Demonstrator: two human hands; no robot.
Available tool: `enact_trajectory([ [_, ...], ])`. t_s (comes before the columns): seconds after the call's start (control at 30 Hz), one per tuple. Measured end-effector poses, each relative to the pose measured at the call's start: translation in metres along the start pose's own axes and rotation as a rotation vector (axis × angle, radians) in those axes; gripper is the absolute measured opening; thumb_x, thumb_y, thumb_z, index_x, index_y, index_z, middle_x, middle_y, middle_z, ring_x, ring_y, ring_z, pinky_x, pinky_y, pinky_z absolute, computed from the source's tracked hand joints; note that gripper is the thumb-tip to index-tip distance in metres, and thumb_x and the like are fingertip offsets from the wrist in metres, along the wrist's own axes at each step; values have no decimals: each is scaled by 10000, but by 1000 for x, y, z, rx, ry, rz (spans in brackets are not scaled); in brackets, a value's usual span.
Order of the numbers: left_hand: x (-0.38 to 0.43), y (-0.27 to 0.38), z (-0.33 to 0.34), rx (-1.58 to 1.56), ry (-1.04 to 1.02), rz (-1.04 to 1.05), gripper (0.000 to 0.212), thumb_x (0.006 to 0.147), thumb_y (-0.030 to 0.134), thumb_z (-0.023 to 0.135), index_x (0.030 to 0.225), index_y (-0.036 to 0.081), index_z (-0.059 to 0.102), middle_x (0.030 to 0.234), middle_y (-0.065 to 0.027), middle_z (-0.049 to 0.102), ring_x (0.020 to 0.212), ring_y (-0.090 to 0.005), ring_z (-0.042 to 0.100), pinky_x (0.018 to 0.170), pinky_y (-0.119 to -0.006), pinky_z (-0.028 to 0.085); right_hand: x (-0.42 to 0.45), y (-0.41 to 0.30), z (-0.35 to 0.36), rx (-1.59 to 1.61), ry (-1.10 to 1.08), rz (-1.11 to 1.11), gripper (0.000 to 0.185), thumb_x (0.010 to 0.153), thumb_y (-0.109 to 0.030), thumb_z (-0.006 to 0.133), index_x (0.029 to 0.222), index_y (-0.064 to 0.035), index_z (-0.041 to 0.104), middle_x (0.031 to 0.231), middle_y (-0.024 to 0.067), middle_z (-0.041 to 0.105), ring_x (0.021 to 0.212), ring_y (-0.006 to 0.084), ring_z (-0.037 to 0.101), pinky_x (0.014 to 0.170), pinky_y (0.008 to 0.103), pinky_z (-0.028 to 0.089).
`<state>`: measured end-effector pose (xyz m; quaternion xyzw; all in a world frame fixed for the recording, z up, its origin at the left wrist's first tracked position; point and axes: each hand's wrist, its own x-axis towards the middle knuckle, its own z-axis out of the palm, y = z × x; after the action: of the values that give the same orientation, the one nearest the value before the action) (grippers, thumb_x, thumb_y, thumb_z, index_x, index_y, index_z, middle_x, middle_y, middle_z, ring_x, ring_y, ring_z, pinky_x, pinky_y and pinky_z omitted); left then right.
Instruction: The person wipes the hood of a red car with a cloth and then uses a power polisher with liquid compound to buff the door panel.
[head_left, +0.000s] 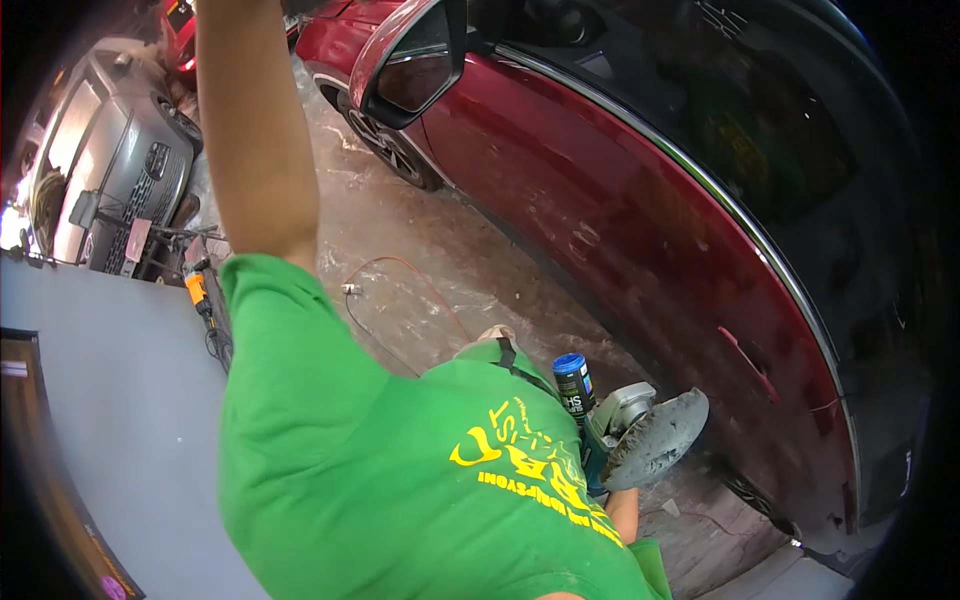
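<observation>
My left arm (259, 135) reaches up past the top left edge of the head view, and its hand is out of view. At the lower right, my right forearm (622, 514) leads up to a green and silver electric polisher (619, 409). The polisher is held up by my right hand, whose fingers are hidden behind it. A worn grey round pad (656, 442) on the polisher faces the car side. Beside the polisher, close against my green shirt, is a black bottle with a blue cap (574, 382); what holds it cannot be told.
A dark red car (600, 195) with faint smudges on its door stands on the right, its side mirror (412, 67) jutting out. Orange and black cords with a plug (351, 289) lie on the stained floor (390, 232). A silver car (139, 165) and an orange power tool (196, 289) are at left.
</observation>
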<state>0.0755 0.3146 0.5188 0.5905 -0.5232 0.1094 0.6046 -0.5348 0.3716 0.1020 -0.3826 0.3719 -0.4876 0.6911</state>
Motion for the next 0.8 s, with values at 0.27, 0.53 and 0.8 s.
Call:
enact_trajectory([
  [0.27, 1, -114, 134, 714, -775, -157, 507, 862, 179, 560, 1348, 325, 556, 1427, -184, 485, 1242, -425, 496, 1023, -537, 410, 23, 8, -13, -4, 3, 14, 773, 821, -229, 659, 1469, -55, 274, 1238, 178, 564, 1090, 239, 550, 974, 384, 413],
  [0.53, -143, -105, 190, 377, -357, 102, 529, 771, 414, 751, 1202, 132, 633, 1281, -167, 537, 1252, -359, 468, 1025, -538, 386, 35, 2, -15, -28, 57, 33, 818, 805, -198, 675, 1484, -67, 238, 1238, 172, 560, 1079, 232, 556, 958, 376, 424],
  [0.8, -404, 25, 304, -1014, -1580, -240, 852, 670, 236, 849, 1375, 3, 431, 1342, -172, 529, 1227, -269, 514, 1040, -372, 409, 57, -7, -21, -79, 71, 63, 868, 788, -168, 691, 1499, -79, 203, 1238, 167, 556, 1068, 224, 562, 943, 367, 435],
])
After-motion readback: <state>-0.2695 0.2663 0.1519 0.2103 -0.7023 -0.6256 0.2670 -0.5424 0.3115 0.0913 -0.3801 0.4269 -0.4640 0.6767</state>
